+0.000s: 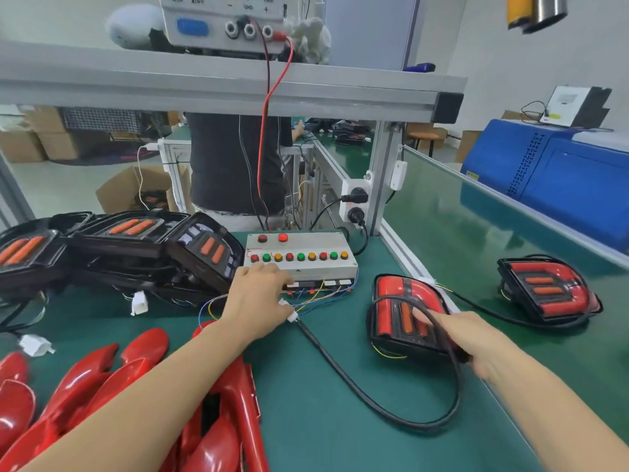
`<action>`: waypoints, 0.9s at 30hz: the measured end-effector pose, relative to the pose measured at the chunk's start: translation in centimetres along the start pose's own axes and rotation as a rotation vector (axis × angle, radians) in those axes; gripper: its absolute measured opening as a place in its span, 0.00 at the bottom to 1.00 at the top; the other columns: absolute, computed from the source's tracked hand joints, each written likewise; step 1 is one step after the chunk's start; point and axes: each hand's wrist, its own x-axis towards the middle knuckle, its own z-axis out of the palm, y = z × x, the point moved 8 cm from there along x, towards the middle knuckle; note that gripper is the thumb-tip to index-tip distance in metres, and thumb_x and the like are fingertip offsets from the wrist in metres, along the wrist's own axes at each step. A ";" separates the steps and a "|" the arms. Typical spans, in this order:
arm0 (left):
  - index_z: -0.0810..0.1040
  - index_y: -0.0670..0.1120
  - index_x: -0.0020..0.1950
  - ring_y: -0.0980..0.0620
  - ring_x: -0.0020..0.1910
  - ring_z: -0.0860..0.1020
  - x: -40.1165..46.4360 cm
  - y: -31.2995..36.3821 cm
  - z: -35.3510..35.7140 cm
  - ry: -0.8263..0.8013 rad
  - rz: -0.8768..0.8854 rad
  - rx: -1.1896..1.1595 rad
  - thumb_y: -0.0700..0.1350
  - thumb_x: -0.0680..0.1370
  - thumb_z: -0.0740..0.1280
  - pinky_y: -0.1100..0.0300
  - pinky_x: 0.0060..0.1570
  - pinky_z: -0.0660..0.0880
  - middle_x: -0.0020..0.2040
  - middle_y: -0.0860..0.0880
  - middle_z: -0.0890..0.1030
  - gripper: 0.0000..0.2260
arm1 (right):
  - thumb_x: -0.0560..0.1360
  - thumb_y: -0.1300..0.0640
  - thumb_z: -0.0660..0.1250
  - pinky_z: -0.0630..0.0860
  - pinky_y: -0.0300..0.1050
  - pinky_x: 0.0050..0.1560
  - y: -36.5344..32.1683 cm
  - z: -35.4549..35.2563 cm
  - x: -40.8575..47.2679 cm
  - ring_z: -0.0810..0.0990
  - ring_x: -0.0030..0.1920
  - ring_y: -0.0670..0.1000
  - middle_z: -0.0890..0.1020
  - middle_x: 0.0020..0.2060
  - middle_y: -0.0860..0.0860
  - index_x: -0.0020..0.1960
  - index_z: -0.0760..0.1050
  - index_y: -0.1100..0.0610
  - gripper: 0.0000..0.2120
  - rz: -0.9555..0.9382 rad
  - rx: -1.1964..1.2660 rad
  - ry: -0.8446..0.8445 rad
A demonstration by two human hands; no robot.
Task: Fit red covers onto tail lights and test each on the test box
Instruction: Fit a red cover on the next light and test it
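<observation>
The grey test box [303, 248] with rows of red, green and amber buttons sits at the middle of the green bench. My left hand [260, 294] reaches to its front edge and holds the white connector [289, 310] of a black cable [357, 393]. That cable loops round to a tail light with a red cover [403, 304], which my right hand [476, 338] grips at its near right edge. A second covered tail light [548, 287] lies further right. Uncovered black tail lights [136, 247] are stacked at the left. Loose red covers [102, 379] are heaped at the near left.
A grey shelf rail [238, 93] with a power supply [221, 22] spans overhead; a red lead [263, 137] drops from it to the test box. A person in a dark shirt [235, 165] stands behind. A blue machine [558, 175] stands at the right, beyond an aluminium bench divider [418, 264].
</observation>
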 end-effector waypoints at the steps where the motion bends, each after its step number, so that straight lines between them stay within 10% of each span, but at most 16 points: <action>1: 0.75 0.51 0.64 0.49 0.60 0.71 0.1 -0.1 -0.6 0.043 -0.025 -0.077 0.49 0.74 0.66 0.56 0.59 0.65 0.60 0.51 0.76 0.18 | 0.65 0.49 0.78 0.78 0.53 0.54 0.1 0.4 0.3 0.83 0.43 0.59 0.86 0.41 0.60 0.53 0.81 0.66 0.25 0.000 0.050 0.000; 6: 0.69 0.44 0.68 0.43 0.59 0.75 0.7 -2.0 -1.7 -0.016 -0.212 -0.078 0.36 0.76 0.59 0.51 0.55 0.73 0.67 0.46 0.70 0.20 | 0.64 0.54 0.76 0.82 0.54 0.39 -0.2 2.7 0.7 0.86 0.42 0.62 0.85 0.47 0.63 0.59 0.77 0.59 0.25 -0.140 0.456 -0.166; 14: 0.75 0.43 0.56 0.45 0.54 0.78 2.3 -1.0 -1.5 -0.078 -0.239 0.257 0.37 0.77 0.61 0.57 0.41 0.71 0.57 0.45 0.77 0.10 | 0.71 0.37 0.67 0.77 0.59 0.58 -0.1 4.3 1.0 0.84 0.54 0.59 0.85 0.54 0.56 0.64 0.75 0.53 0.28 -0.317 0.567 -0.141; 19: 0.73 0.45 0.50 0.45 0.51 0.78 2.4 -1.7 -1.8 -0.038 -0.270 0.215 0.38 0.75 0.62 0.57 0.38 0.68 0.52 0.46 0.79 0.05 | 0.71 0.32 0.59 0.82 0.51 0.50 0.3 4.5 0.7 0.84 0.55 0.55 0.84 0.55 0.54 0.63 0.77 0.50 0.30 -0.339 0.560 -0.144; 27: 0.70 0.42 0.58 0.41 0.50 0.79 2.7 -2.6 -1.9 0.012 -0.337 0.115 0.38 0.76 0.58 0.55 0.37 0.67 0.52 0.43 0.80 0.11 | 0.70 0.30 0.58 0.73 0.65 0.63 0.9 4.9 0.9 0.82 0.58 0.59 0.83 0.58 0.56 0.66 0.76 0.50 0.34 -0.288 0.596 -0.174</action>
